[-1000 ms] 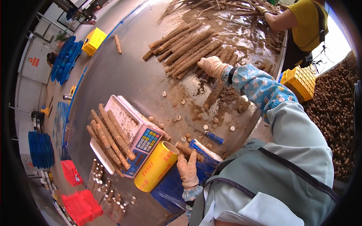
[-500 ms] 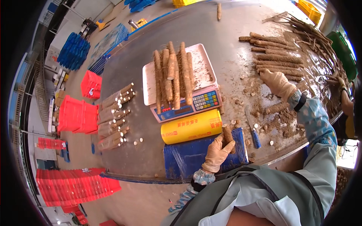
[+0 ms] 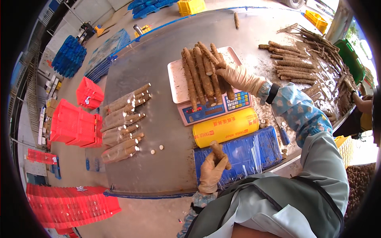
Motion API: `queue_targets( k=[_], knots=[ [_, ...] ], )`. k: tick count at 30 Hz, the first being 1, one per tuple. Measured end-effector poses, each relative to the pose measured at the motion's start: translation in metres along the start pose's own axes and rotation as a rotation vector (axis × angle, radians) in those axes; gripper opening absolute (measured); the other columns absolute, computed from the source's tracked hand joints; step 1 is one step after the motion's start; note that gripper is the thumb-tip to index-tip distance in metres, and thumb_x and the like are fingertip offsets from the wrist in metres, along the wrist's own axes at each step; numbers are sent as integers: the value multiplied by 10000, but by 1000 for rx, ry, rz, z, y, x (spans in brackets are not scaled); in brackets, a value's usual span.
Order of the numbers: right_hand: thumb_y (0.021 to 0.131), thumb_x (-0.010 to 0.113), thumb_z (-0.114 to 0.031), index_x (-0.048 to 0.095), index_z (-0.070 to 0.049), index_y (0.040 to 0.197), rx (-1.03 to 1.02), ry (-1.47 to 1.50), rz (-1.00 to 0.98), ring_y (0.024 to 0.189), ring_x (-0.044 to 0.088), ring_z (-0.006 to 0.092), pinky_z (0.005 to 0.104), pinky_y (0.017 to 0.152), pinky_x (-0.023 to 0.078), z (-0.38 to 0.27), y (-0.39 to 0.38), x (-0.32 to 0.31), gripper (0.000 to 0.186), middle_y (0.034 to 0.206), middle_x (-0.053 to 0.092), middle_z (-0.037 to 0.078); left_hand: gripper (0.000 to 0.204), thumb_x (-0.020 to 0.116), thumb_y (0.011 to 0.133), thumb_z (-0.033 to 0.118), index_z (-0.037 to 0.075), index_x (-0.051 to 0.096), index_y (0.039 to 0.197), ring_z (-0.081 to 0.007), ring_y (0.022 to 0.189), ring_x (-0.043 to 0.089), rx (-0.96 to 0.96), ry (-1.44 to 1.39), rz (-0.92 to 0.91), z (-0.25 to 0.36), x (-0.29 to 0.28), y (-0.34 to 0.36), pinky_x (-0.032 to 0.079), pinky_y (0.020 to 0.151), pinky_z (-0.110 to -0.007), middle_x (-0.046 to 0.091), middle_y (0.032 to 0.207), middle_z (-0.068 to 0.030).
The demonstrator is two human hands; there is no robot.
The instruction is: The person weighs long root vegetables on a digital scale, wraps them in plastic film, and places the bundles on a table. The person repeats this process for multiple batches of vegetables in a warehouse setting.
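My gloved left hand (image 3: 212, 171) grips a short brown root piece (image 3: 218, 152) above a flat stack of blue plastic bags (image 3: 250, 152) at the table's near edge. My gloved right hand (image 3: 238, 77) reaches over the white scale tray (image 3: 176, 79) and rests on the long brown roots (image 3: 200, 73) piled there. The scale (image 3: 214, 109) has a red display and a keypad. A yellow roll of wrap (image 3: 225, 127) lies between the scale and the blue bags.
Several bagged bundles of roots (image 3: 121, 123) lie at the left of the metal table (image 3: 154, 63). Loose roots (image 3: 293, 59) cover its far right. Red crates (image 3: 77, 119) stand on the floor at left. Another person's arm (image 3: 363, 101) shows at right.
My right hand has moved from the loose roots on the right onto the roots on the scale tray. My left hand still holds the short root piece over the blue bags.
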State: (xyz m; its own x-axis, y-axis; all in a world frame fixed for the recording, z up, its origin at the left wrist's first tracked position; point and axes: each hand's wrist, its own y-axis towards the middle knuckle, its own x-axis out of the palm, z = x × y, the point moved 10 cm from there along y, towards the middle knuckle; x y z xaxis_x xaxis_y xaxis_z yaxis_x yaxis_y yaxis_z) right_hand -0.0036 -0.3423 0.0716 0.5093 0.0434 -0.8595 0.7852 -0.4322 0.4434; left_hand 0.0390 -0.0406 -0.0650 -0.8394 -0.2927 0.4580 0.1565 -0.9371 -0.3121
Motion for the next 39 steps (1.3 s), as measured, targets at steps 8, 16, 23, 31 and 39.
queue_targets(
  k=[8, 16, 23, 31, 39],
  knots=[
    [992, 662, -343, 738, -42, 959, -12, -248, -82, 759, 711, 311, 437, 709, 580, -26, 23, 16, 311, 840, 693, 146, 284, 644, 1007, 16, 6, 569, 1281, -128, 758, 605, -17, -19, 5, 30, -59, -14, 541, 736, -312, 603, 890, -22],
    [931, 636, -558, 751, -42, 1109, 667, -375, -365, 835, 747, 327, 444, 792, 607, 42, 94, 49, 558, 933, 756, 217, 305, 611, 1016, 11, -36, 533, 1307, -128, 759, 597, 2, -36, -39, 33, -68, -10, 543, 746, -315, 590, 878, -37],
    [911, 685, -354, 762, 10, 1030, 713, 598, 78, 777, 726, 157, 291, 748, 573, 76, 38, 40, 391, 908, 777, 124, 160, 617, 1017, 21, -11, 573, 1168, -119, 755, 596, 11, -1, 20, 30, -74, -18, 516, 748, -290, 608, 894, -41],
    [1026, 604, -344, 558, -62, 1422, 884, 1607, 448, 747, 604, 108, 236, 653, 502, 66, -181, 5, 488, 997, 674, 21, 212, 657, 1008, 37, 14, 588, 1207, -94, 841, 590, 140, -22, 118, 20, -60, -18, 533, 822, -267, 602, 962, -9],
    [994, 670, -301, 544, -82, 1461, 1010, 1512, 345, 708, 564, 106, 221, 642, 448, 14, -285, 19, 531, 939, 654, 10, 265, 698, 992, 81, -1, 591, 1219, -130, 742, 645, 26, -86, -92, 1, 38, 28, 552, 831, -290, 655, 938, -30]
  ],
)
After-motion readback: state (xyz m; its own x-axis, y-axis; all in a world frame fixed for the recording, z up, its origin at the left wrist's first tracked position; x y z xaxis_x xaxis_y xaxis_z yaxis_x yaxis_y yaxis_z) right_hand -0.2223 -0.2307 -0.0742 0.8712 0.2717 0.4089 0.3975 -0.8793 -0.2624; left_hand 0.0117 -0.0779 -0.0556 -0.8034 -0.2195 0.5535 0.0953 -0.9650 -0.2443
